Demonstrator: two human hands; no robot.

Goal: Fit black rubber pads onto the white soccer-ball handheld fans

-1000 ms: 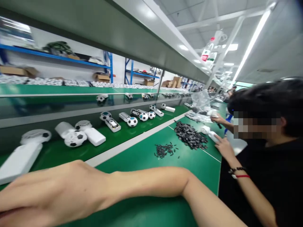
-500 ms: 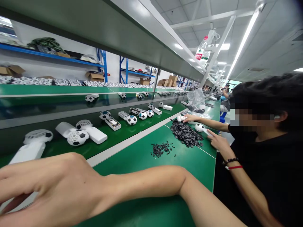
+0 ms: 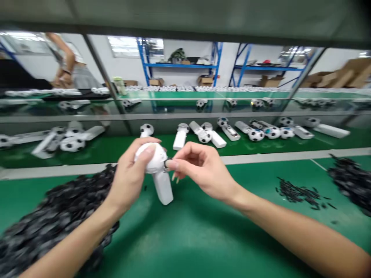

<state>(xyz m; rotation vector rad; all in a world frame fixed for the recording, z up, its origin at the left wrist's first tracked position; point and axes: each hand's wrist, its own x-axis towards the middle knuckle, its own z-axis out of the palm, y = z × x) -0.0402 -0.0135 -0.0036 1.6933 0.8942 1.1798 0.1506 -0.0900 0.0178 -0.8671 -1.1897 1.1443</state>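
My left hand (image 3: pixel 130 173) is wrapped round the ball-shaped head of a white handheld fan (image 3: pixel 164 188), thumb on top and handle slanting down toward the table. At the right side of the ball, my right hand (image 3: pixel 199 168) pinches a small black piece (image 3: pixel 167 163) between thumb and forefinger, touching the ball or very close to it. The piece's exact shape is mostly covered by the fingertips. Beside and partly under my left forearm spreads a large heap of flat black pieces (image 3: pixel 72 204).
Several football-patterned fans (image 3: pixel 256 134) lie along the green belt (image 3: pixel 130 152) behind my hands. Farther right are a small pile of thin black strips (image 3: pixel 298 192) and another black heap (image 3: pixel 352 179). A shelf (image 3: pixel 185 19) hangs overhead. Another person's arm (image 3: pixel 65 54) shows at back left.
The view has swung from the right side to straight ahead, and the co-worker on the right has left it. Both my hands now show together at the white fan.
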